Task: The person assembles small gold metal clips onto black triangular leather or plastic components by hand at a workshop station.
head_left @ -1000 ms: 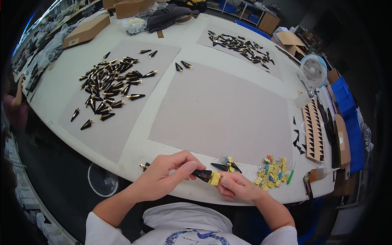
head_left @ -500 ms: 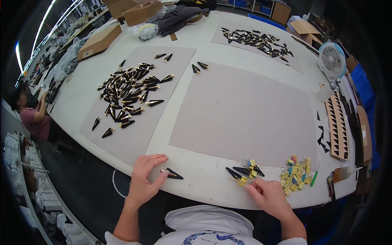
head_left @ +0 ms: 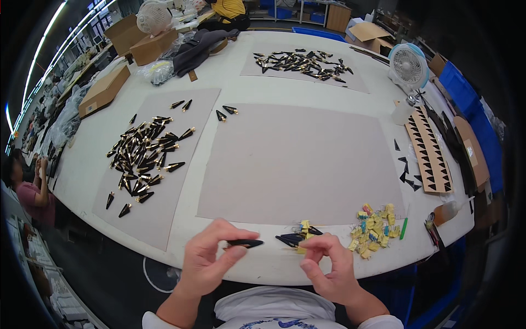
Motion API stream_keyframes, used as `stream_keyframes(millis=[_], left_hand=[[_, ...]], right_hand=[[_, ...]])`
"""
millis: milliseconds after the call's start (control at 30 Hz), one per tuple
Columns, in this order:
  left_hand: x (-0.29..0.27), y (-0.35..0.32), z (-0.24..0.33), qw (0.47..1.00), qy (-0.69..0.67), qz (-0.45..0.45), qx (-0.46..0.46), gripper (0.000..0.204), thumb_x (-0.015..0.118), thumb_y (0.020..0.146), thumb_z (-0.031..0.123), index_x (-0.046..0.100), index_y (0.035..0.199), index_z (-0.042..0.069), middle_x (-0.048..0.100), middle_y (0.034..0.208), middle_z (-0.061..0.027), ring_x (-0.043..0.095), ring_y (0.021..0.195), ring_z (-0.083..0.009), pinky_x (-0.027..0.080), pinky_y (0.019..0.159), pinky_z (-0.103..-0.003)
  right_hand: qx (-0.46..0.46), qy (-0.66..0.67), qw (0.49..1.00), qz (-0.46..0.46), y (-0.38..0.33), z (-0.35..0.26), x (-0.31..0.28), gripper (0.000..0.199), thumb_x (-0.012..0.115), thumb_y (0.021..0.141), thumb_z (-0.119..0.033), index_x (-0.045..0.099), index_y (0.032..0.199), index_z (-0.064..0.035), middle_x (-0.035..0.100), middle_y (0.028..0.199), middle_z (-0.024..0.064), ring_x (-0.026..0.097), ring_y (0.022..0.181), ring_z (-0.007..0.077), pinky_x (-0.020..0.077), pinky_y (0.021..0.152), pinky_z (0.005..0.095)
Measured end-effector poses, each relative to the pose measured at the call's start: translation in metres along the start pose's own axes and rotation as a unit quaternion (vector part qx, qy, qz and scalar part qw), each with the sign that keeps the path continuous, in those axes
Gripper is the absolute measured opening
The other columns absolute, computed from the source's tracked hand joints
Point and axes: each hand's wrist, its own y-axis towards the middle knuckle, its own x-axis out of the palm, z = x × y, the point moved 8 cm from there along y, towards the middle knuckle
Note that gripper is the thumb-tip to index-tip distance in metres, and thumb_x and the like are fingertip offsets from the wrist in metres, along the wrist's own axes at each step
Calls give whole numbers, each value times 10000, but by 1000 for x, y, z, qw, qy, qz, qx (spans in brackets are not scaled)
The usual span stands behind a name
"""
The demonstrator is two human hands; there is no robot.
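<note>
Black pointed piece [head_left: 245, 243]: pinched between thumb and fingertips of the left hand, lying level just above the near table edge.
Left hand [head_left: 211, 263]: near and left of centre, closed on the black pointed piece, wrist coming up from the lower edge.
Right hand [head_left: 329, 266]: near and right of centre, fingers curled with thumb and forefinger tips drawn together beside the small heap; whether anything is pinched there, I cannot tell.
Small heap [head_left: 296, 239]: a few black pointed pieces with yellow bits, on the table between the two hands, touching the right fingertips.
Yellow clips [head_left: 373, 230]: a loose pile to the right of the right hand, with a green pen [head_left: 404, 228] just beside it.
Table [head_left: 98, 142]: white, rounded, carrying everything.
Grey sheet, centre [head_left: 296, 159]: large board beyond the hands.
Grey sheet, left [head_left: 181, 181]: strewn with many black gold-tipped pieces [head_left: 143, 153].
Cardboard strip [head_left: 430, 151]: at the right, printed with rows of black triangles.
Far sheet [head_left: 301, 61]: another scatter of black pieces.
Fan [head_left: 408, 66]: white, far right.
Cardboard boxes [head_left: 104, 90]: far left.
Person [head_left: 33, 189]: in pink, off the left edge.
</note>
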Motion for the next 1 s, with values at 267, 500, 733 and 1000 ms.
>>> stream_keyframes(millis=[267, 500, 733, 1000], left_hand=[[60, -12, -51, 984, -140, -45, -106, 166, 660, 914, 58, 658, 1064, -11, 681, 1021, -73, 629, 920, -138, 503, 825, -294], [41, -20, -78, 913, -333, 73, -223, 149, 643, 930, 72, 584, 1051, 7, 669, 962, -89, 653, 885, -139, 548, 792, -295], [33, -25, -81, 916, -317, 79, -232, 221, 654, 918, 68, 574, 1113, 3, 670, 971, -81, 657, 913, -155, 550, 818, -322], [46, -24, -34, 973, 229, -20, 37, 359, 617, 881, -16, 594, 1240, -23, 695, 1023, -143, 668, 892, -231, 520, 809, -327]], right_hand=[[-27, 46, 996, -75, 32, -3, 22, 180, 666, 883, -18, 653, 1063, -12, 593, 851, 55, 542, 643, 93, 438, 579, 234], [76, 102, 990, -62, 10, 30, 31, 109, 612, 938, -89, 625, 1012, -10, 617, 869, 33, 564, 756, 72, 461, 683, 226], [113, 136, 979, -105, 12, 33, 44, 158, 701, 876, -81, 579, 950, -14, 636, 856, 26, 576, 750, 77, 467, 696, 231], [217, 219, 944, -120, 10, 58, 51, 169, 636, 956, -152, 541, 892, -27, 602, 799, -11, 533, 705, 26, 428, 637, 189]])
